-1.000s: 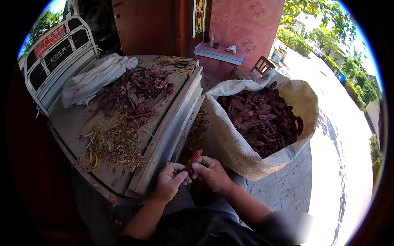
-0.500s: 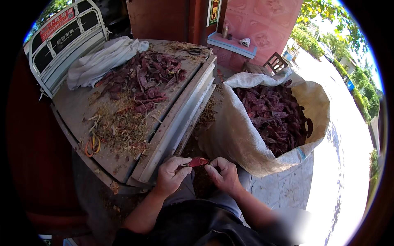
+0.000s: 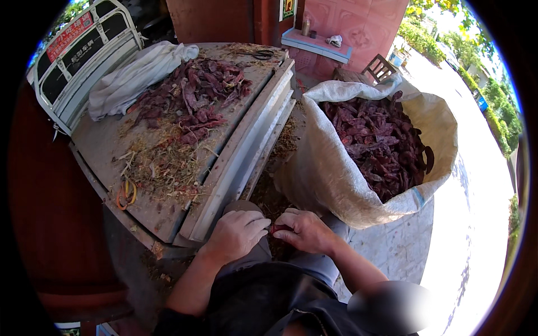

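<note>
My right hand (image 3: 300,229) is closed around a red dried chili (image 3: 280,228) over my lap. My left hand (image 3: 241,234) meets it from the left, back up, fingers curled at the chili's end; what they grip is hidden. Beyond my hands at the right stands a woven white sack (image 3: 316,171) full of dark red dried chilies (image 3: 375,134). On the grey truck bed (image 3: 140,190) to the left lie a heap of wrinkled dried chilies (image 3: 196,89), scattered stalks and seeds (image 3: 162,168), and a bunched white cloth (image 3: 129,84).
The truck's white railing (image 3: 84,50) rises at upper left, and dark scissors (image 3: 260,55) lie on the bed's far corner. Behind the sack are a wooden chair (image 3: 375,70) and a pink tiled wall (image 3: 353,22) with a blue-edged ledge (image 3: 316,47). Sunlit pavement (image 3: 471,213) runs along the right.
The chili went from raised and slanting to lying flat between my hands, and is now mostly covered by them. My left hand has rolled back up. The scene has shifted in view.
</note>
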`<action>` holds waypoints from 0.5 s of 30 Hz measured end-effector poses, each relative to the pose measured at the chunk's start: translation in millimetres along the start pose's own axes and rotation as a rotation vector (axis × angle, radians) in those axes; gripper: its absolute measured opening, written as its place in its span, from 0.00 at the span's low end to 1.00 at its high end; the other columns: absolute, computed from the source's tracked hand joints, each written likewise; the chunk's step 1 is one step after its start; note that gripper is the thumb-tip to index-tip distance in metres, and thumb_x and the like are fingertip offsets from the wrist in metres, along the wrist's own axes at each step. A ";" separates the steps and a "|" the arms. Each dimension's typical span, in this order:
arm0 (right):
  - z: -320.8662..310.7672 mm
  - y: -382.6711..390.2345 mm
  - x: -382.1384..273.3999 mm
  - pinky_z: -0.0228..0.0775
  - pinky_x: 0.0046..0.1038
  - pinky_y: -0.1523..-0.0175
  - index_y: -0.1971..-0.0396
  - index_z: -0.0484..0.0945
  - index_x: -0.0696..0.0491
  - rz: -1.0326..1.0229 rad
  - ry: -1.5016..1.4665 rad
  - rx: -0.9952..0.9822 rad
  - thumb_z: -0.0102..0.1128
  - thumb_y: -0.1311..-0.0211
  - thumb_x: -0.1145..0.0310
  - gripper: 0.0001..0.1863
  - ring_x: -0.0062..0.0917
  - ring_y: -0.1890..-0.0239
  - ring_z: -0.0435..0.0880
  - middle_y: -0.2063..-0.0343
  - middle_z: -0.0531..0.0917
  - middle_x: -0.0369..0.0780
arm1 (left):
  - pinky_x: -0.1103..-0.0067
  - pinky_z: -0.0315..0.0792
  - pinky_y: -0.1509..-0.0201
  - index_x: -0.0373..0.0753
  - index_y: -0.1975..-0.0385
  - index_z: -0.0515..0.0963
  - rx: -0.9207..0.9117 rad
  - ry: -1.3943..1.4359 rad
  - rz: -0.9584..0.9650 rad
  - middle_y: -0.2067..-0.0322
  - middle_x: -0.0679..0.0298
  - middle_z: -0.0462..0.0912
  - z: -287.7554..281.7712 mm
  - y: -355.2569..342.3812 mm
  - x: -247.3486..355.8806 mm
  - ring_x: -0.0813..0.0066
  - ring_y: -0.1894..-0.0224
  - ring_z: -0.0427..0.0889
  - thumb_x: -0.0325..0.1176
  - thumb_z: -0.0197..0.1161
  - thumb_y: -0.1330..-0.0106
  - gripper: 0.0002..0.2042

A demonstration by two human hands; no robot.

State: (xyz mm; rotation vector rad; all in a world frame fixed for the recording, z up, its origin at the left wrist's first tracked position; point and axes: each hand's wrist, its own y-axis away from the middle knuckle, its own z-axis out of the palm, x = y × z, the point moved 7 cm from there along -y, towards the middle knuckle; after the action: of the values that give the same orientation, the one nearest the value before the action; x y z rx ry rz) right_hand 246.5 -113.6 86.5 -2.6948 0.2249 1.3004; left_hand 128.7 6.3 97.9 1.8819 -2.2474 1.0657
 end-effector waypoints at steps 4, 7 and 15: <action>9.9 2.7 -1.8 0.78 0.45 0.52 0.56 0.83 0.52 -0.023 0.154 -0.092 0.63 0.29 0.58 0.13 0.48 0.55 0.85 0.59 0.85 0.46 | 0.69 0.73 0.54 0.44 0.60 0.81 -0.207 -0.212 0.064 0.66 0.65 0.81 17.4 8.2 6.2 0.65 0.61 0.82 0.35 0.65 0.35 0.07; 16.2 2.6 -3.7 0.77 0.46 0.53 0.57 0.82 0.54 -0.001 0.210 -0.181 0.62 0.27 0.56 0.15 0.49 0.56 0.84 0.62 0.84 0.47 | 0.69 0.71 0.56 0.46 0.66 0.77 -0.273 -0.204 0.095 0.71 0.66 0.77 33.2 14.9 0.2 0.66 0.64 0.81 0.35 0.61 0.34 0.03; 32.3 -2.2 17.7 0.73 0.45 0.59 0.61 0.80 0.56 -0.090 0.085 -0.217 0.58 0.22 0.54 0.18 0.50 0.64 0.82 0.68 0.83 0.48 | 0.67 0.71 0.59 0.45 0.72 0.74 -0.243 -0.088 0.097 0.73 0.64 0.77 28.8 12.1 0.9 0.63 0.66 0.81 0.33 0.59 0.33 0.05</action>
State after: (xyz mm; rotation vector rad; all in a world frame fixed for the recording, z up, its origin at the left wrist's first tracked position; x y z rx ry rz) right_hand 233.1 -106.6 52.9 -2.9041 -0.0314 1.2523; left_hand 129.2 -8.6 70.3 1.7705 -2.4094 0.6922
